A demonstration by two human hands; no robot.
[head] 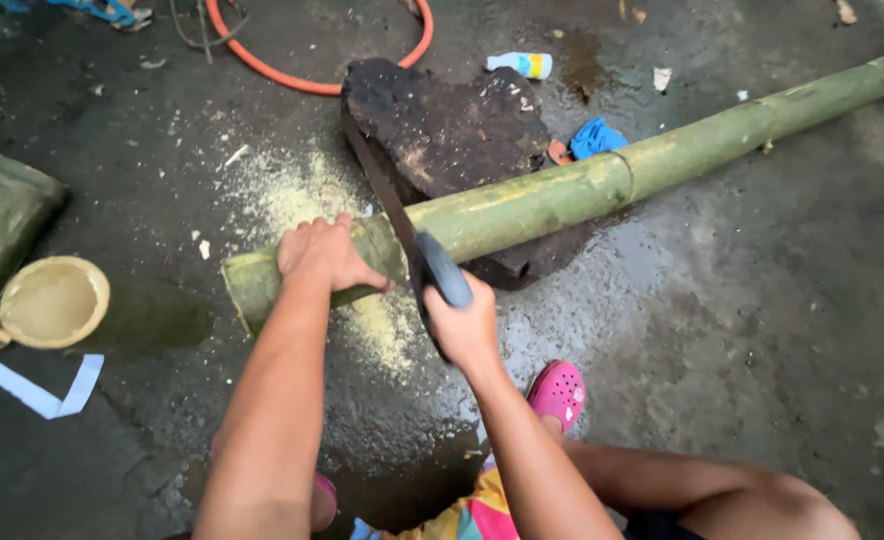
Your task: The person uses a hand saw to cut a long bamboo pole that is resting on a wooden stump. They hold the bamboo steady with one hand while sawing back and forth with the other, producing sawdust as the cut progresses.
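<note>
One bamboo pole (562, 195), one saw (402, 225), two cut bamboo pieces (52, 300).

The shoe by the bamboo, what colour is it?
Bright pink, with small holes; the shoe shows in the head view, below the right hand.

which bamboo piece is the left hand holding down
The long pole lying across the dark block; the left hand grips its near end. The cut pieces lie untouched at far left.

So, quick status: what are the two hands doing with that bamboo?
Left hand clamps long green bamboo pole near its cut end. Right hand grips dark-handled saw, blade across pole. Pole rests on dark wooden block; nothing blocking.
</note>
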